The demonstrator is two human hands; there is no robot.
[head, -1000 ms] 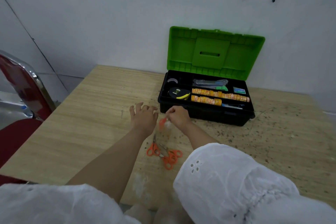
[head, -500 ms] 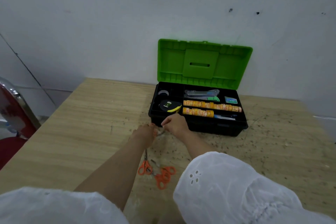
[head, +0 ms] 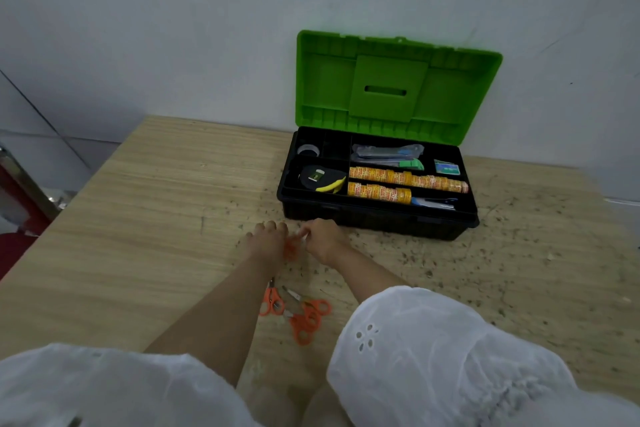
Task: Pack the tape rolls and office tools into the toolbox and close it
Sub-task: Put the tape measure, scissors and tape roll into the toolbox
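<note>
- Toolbox (head: pixel 377 218) sits open on the table (head: pixel 145 204), at 1 o'clock from the hands. Its green lid (head: pixel 394 87) stands up against the wall.
- Already in the tray: two rows of orange-yellow tape rolls (head: pixel 405 179). A tape measure (head: pixel 320 177) is at their 9 o'clock and a utility knife (head: pixel 391 159) at their 12.
- Left hand (head: pixel 268 243) and right hand (head: pixel 320 239) meet low over the table, just in front of the toolbox's front wall near its left corner. What looks like small orange scissors (head: pixel 291 250) is between them.
- Right hand: fingers curled, pinching a pale tip, probably the blade end.
- Left hand: knuckles up, against the orange part. Whether it grips or only touches, cannot tell.
- More to pack at 6 o'clock from the hands: a lone scissors (head: pixel 272 302), with a scissors heap (head: pixel 308 317) just beside it at its 4 o'clock.
- Handling, my guess: light and stiff, with pointed metal blades. Take them by the plastic loops with the blades shut.
- They lie flat, so lifting an edge could be fiddly. The heap's loops look interlocked, so one may drag another.
- Hard to make out: the scissors in hand are blurred, and the count in the heap is unclear.
- The blue-white item at the tray's front right is unnameable, and no latch is visible.
- White sleeves (head: pixel 433 357) block the near table edge.
</note>
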